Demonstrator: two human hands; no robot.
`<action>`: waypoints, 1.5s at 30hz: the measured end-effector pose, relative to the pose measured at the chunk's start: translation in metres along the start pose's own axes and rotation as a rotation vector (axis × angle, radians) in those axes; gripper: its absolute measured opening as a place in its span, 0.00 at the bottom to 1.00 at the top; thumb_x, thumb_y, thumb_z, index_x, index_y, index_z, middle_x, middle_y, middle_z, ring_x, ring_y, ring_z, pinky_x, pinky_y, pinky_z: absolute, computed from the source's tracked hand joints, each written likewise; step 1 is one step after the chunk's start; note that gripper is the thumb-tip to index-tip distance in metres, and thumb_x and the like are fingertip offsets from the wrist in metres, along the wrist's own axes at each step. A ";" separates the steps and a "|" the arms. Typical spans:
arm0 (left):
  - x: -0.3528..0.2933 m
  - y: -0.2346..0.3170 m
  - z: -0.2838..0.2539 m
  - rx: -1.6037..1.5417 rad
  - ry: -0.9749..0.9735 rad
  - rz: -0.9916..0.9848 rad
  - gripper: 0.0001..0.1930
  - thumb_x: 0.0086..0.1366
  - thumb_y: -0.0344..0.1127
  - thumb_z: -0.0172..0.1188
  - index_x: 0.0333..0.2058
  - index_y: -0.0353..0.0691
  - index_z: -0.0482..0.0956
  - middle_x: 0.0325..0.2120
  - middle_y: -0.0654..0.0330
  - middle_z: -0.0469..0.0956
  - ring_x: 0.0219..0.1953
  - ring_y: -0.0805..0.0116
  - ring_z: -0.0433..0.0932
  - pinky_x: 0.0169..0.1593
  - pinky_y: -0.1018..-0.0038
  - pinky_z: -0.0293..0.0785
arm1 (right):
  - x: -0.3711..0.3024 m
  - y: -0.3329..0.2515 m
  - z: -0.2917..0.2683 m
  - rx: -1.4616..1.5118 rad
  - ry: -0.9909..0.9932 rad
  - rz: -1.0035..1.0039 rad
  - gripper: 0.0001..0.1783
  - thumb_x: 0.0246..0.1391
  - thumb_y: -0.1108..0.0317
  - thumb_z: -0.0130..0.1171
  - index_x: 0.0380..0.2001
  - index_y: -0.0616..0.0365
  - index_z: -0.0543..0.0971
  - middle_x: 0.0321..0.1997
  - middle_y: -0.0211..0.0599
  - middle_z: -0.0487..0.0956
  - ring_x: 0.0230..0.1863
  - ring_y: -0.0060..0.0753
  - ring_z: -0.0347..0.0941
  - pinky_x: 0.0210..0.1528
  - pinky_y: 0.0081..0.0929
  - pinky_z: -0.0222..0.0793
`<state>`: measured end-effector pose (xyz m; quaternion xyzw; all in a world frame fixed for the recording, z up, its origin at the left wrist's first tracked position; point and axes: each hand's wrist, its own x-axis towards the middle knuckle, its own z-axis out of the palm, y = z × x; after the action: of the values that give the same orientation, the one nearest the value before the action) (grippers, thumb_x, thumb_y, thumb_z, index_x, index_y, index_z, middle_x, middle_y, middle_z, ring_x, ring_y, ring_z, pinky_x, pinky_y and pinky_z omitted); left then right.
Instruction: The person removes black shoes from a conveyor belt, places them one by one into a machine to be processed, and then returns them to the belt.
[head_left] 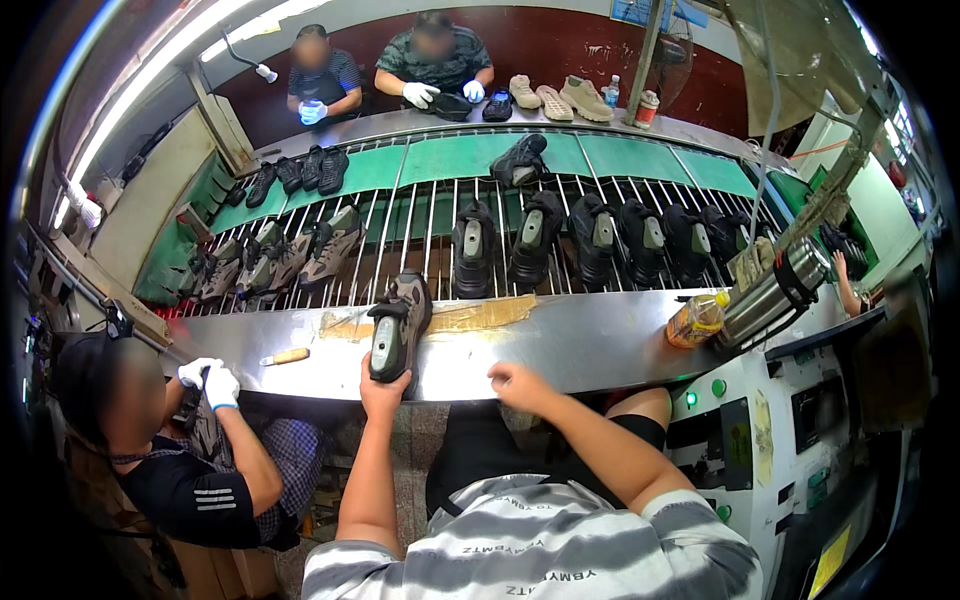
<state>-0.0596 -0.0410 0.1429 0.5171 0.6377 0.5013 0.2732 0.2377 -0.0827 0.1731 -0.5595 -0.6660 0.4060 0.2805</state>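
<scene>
My left hand (385,390) grips the heel end of a brown and black shoe (402,322), which stands over the metal table edge with its toe pointing away. A grey-green shoe last (383,340) fills its opening. To the right of it, above the front edge of the table, my right hand (518,386) is closed with fingers curled; whatever may be inside them is hidden. Brown tape (490,314) covers part of the steel tabletop (580,335) just beyond both hands. A small tool with a wooden handle (288,356) lies to the left.
Behind the table, a roller rack (420,235) carries black shoes (537,235) and brown shoes (335,245) on lasts. A steel flask (780,290) and a yellow-capped bottle (697,320) stand at right, above a control box (740,430). A gloved co-worker (190,450) sits close at left; two others work across.
</scene>
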 end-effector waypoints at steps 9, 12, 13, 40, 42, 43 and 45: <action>0.121 -0.010 0.082 0.160 0.105 0.008 0.43 0.42 0.45 0.73 0.58 0.41 0.65 0.48 0.47 0.75 0.51 0.50 0.75 0.54 0.63 0.69 | 0.055 0.136 -0.073 -0.520 0.698 0.324 0.11 0.50 0.59 0.55 0.28 0.56 0.77 0.25 0.41 0.80 0.30 0.50 0.77 0.32 0.45 0.71; 0.167 -0.001 0.107 0.272 0.076 -0.021 0.45 0.43 0.47 0.73 0.60 0.42 0.63 0.52 0.46 0.72 0.53 0.48 0.73 0.54 0.61 0.69 | 0.068 0.145 -0.067 -0.668 0.680 0.392 0.11 0.51 0.60 0.53 0.23 0.55 0.75 0.23 0.42 0.79 0.28 0.51 0.76 0.31 0.48 0.70; 0.176 -0.008 0.118 0.284 0.093 0.004 0.45 0.43 0.48 0.73 0.60 0.42 0.62 0.52 0.46 0.73 0.53 0.48 0.73 0.54 0.61 0.69 | 0.070 0.146 -0.068 -0.656 0.679 0.393 0.12 0.51 0.59 0.53 0.23 0.55 0.75 0.23 0.43 0.79 0.27 0.51 0.76 0.30 0.48 0.70; 0.137 0.022 0.275 0.130 -0.143 0.146 0.46 0.47 0.42 0.72 0.62 0.33 0.57 0.59 0.43 0.63 0.60 0.46 0.65 0.61 0.61 0.63 | 0.070 0.125 -0.072 -0.614 0.611 0.455 0.15 0.54 0.57 0.50 0.25 0.56 0.77 0.25 0.43 0.80 0.30 0.50 0.77 0.36 0.49 0.71; 0.134 0.028 0.284 0.172 -0.086 0.150 0.44 0.47 0.41 0.72 0.60 0.33 0.60 0.56 0.44 0.66 0.57 0.45 0.68 0.58 0.61 0.66 | 0.066 0.124 -0.070 -0.613 0.606 0.476 0.15 0.54 0.56 0.50 0.25 0.56 0.76 0.25 0.43 0.80 0.30 0.50 0.77 0.36 0.48 0.71; 0.134 0.031 0.286 0.196 -0.078 0.128 0.44 0.47 0.41 0.72 0.60 0.33 0.60 0.56 0.44 0.67 0.57 0.45 0.68 0.58 0.61 0.66 | 0.066 0.125 -0.072 -0.611 0.616 0.463 0.15 0.54 0.56 0.50 0.25 0.56 0.76 0.25 0.43 0.80 0.30 0.50 0.77 0.36 0.48 0.71; 0.136 0.034 0.284 0.237 -0.054 0.125 0.43 0.48 0.42 0.72 0.59 0.33 0.61 0.56 0.45 0.67 0.56 0.44 0.68 0.57 0.60 0.67 | 0.066 0.123 -0.067 -0.601 0.622 0.429 0.15 0.54 0.56 0.51 0.25 0.56 0.76 0.25 0.44 0.80 0.29 0.50 0.77 0.35 0.48 0.71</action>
<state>0.1563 0.1861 0.0987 0.5976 0.6514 0.4246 0.1956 0.3426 0.0022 0.0969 -0.8353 -0.5080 0.0577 0.2022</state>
